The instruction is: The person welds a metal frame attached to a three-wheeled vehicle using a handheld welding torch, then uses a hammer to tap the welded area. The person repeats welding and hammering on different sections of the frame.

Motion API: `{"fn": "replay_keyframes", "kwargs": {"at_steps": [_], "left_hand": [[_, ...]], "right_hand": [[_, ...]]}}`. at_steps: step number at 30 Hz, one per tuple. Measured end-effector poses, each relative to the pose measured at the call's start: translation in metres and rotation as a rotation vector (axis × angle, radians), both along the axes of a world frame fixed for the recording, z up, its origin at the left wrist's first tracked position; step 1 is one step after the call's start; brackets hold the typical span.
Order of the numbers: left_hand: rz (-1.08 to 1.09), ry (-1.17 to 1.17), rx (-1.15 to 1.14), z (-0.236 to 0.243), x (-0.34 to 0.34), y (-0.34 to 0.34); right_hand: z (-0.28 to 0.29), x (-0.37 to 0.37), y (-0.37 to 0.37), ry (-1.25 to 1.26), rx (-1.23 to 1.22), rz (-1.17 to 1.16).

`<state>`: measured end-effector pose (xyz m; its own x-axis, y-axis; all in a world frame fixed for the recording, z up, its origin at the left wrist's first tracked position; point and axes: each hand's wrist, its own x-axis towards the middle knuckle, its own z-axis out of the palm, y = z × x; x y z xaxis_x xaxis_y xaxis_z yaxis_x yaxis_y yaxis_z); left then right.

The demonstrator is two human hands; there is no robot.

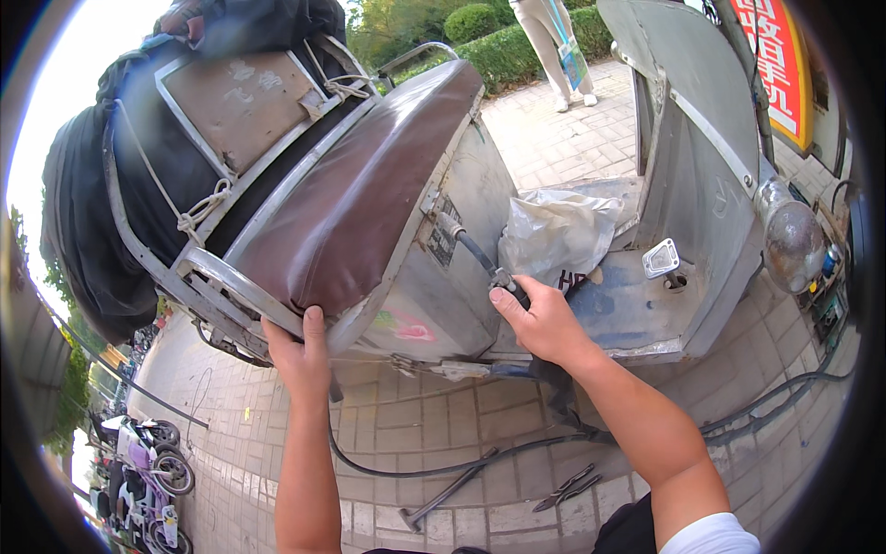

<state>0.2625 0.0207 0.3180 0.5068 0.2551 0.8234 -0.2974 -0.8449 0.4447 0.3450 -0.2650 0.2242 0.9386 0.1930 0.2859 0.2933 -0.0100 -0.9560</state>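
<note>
My left hand (295, 351) grips the metal frame (221, 277) at the near corner of a brown padded seat (360, 185) on a weathered metal vehicle. My right hand (544, 323) is closed on a dark lever fitting (508, 284) at the end of a short grey-black tube (475, 249) coming from the seat box's side (457, 286). Right of that hand, a crumpled white plastic bag (554, 231) lies on the metal footboard, near a silver pedal (661, 258).
A hammer-like tool (443, 494), pliers (563, 489) and black hoses (388, 469) lie on the paving. Dark bundles (92, 222) are tied at upper left. Bikes (148, 471) stand at lower left. A person (549, 46) stands beyond the vehicle; a red sign (771, 65) is at upper right.
</note>
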Motion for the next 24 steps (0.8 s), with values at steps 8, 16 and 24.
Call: {"fn": "replay_keyframes", "kwargs": {"at_steps": [8,16,24], "left_hand": [[-0.028,0.011,-0.025,0.002,0.0,-0.005],[-0.039,0.02,-0.041,0.003,-0.002,-0.006],[-0.03,0.014,-0.019,0.002,0.0,-0.004]], "right_hand": [[0.002,0.006,0.005,0.007,-0.027,0.045],[0.02,0.014,-0.01,0.198,0.142,0.251],[0.023,0.026,-0.025,0.257,0.081,0.303]]}}
